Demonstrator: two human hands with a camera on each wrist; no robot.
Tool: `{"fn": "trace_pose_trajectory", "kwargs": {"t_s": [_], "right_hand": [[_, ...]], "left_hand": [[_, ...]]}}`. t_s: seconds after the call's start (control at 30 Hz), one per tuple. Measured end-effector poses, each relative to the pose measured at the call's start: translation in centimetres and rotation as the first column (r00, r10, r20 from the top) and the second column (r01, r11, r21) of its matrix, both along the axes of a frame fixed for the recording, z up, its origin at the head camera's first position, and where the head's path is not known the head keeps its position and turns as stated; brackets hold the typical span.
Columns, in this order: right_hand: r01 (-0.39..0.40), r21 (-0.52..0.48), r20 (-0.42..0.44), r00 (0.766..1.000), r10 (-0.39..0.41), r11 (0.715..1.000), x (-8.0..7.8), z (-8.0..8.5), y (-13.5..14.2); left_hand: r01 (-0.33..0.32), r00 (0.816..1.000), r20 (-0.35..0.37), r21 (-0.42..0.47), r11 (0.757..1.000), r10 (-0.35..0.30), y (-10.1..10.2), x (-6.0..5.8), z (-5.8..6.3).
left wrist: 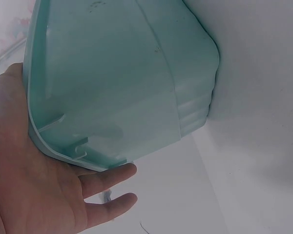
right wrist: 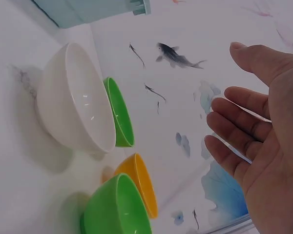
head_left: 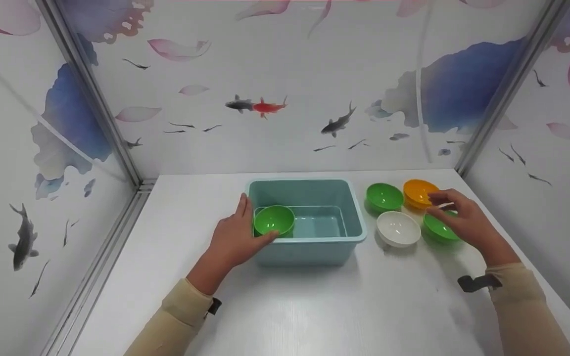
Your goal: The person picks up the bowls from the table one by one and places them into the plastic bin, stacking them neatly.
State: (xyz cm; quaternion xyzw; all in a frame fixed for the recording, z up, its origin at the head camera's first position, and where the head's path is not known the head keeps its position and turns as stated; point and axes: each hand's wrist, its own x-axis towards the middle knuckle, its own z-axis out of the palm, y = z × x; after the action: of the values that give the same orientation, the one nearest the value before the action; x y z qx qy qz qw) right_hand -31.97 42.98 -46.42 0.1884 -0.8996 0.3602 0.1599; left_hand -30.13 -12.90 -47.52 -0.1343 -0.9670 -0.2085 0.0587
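Note:
A light blue plastic basin (head_left: 309,252) stands on the white table with a green bowl (head_left: 275,220) inside at its left end. My left hand (head_left: 238,237) rests on the basin's left front corner, thumb along the front rim and fingers along the left side. In the left wrist view those fingers (left wrist: 110,179) lie straight at the rim. My right hand (head_left: 463,217) hovers empty over the bowls on the right, fingers loosely bent. Below it sits a green bowl (head_left: 441,228), with an orange bowl (head_left: 417,193) behind. A white bowl (right wrist: 73,97) stands to its left.
Another green bowl (head_left: 384,197) stands behind the white one, close to the basin's right side. White panels (head_left: 285,59) printed with fish and petals enclose the table at the back and both sides. Metal posts (head_left: 92,94) mark the corners.

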Motion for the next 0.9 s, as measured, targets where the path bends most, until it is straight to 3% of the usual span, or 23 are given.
{"fn": "trace_pose_trajectory", "kwargs": {"t_s": [0.53, 0.9], "right_hand": [[0.143, -0.029, 0.025, 0.989, -0.143, 0.989, 1.2, -2.2, 4.1], [0.188, -0.022, 0.069, 0.98, -0.187, 0.982, 1.2, -3.7, 5.9]], "left_hand": [[-0.01, 1.0, 0.007, -0.019, 1.0, 0.01, 0.0, -0.2, -0.5], [-0.009, 1.0, 0.006, -0.005, 1.0, 0.009, 0.1, -0.2, -0.3]]}}
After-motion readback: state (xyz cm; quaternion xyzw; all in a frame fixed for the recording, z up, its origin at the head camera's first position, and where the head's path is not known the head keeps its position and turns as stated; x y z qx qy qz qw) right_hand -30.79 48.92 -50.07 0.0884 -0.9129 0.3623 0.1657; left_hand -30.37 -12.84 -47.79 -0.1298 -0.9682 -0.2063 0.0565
